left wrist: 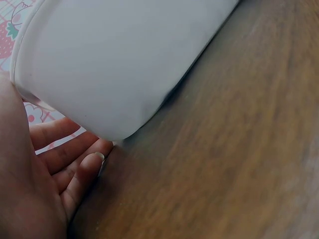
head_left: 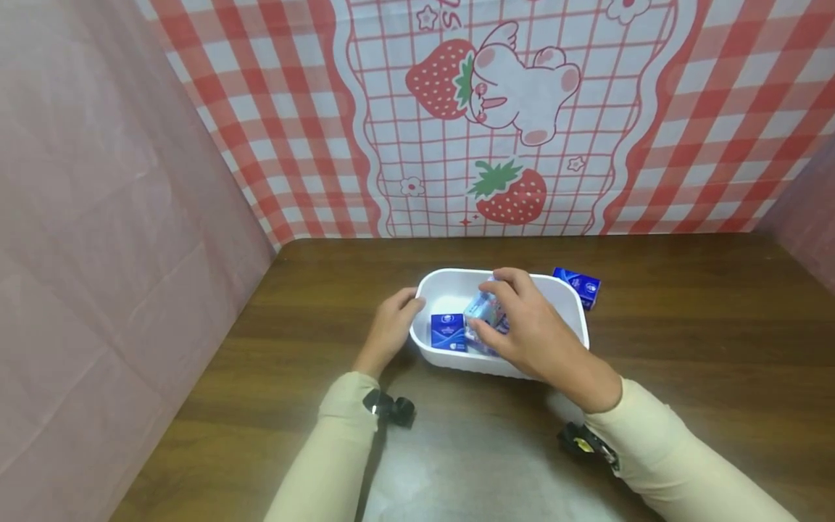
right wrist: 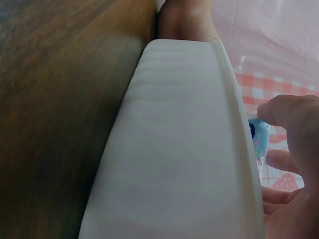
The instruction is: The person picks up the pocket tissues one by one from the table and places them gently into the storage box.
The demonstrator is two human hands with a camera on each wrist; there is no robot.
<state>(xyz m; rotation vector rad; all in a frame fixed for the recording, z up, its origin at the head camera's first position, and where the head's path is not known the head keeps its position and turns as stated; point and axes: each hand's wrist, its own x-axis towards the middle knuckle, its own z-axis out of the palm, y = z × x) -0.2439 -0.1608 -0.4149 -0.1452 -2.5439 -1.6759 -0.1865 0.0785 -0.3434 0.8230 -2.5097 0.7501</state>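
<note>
A white plastic basket stands on the table. My left hand holds its left end, with the thumb at the rim and the other fingers along the outside, as the left wrist view shows. Over the basket, my right hand pinches a light blue tissue pack between thumb and fingers. In the right wrist view, part of this pack shows beyond the basket's rim. A dark blue tissue pack lies inside at the left. Whatever lies beneath my right hand is mostly hidden.
Another dark blue pack lies on the brown wooden table, just outside the basket's back right corner. Behind the table hangs a red-and-white checked cloth with strawberries. A pale pink sheet hangs on the left.
</note>
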